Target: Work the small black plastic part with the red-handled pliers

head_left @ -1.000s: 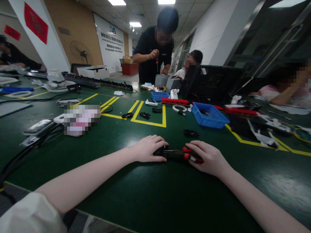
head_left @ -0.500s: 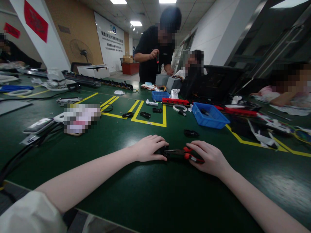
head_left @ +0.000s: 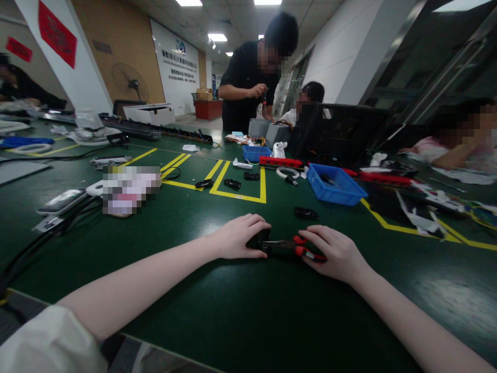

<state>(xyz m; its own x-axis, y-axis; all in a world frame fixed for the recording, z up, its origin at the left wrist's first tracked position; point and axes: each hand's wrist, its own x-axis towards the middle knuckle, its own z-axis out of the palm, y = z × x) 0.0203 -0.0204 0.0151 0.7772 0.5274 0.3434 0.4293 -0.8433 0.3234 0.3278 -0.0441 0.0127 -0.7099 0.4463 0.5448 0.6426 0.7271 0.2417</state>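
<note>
My left hand [head_left: 244,237] is closed around a small black part [head_left: 264,238], partly hidden by the fingers, low over the green table. In my right hand [head_left: 334,251] are red-and-black handled needle-nose pliers [head_left: 301,245], pointing left. Their jaws reach the black part between my left thumb and fingers; whether they grip it, I cannot tell. Just beyond the pliers lies another black part [head_left: 306,213]. Farther off, several similar dark pieces [head_left: 232,183] rest by the yellow tape outline.
A blue bin [head_left: 336,185] stands at the right, with a smaller blue tray [head_left: 256,153] behind it. A phone-like pink object [head_left: 130,190] and black cables [head_left: 42,238] lie on the left. Across the table a person [head_left: 248,77] stands holding a screwdriver [head_left: 264,98].
My left fingers have lifted slightly, showing more of the black part. The pliers stay almost in place. Across the table, the standing person has leaned right and lowered the screwdriver toward the grey boxes.
</note>
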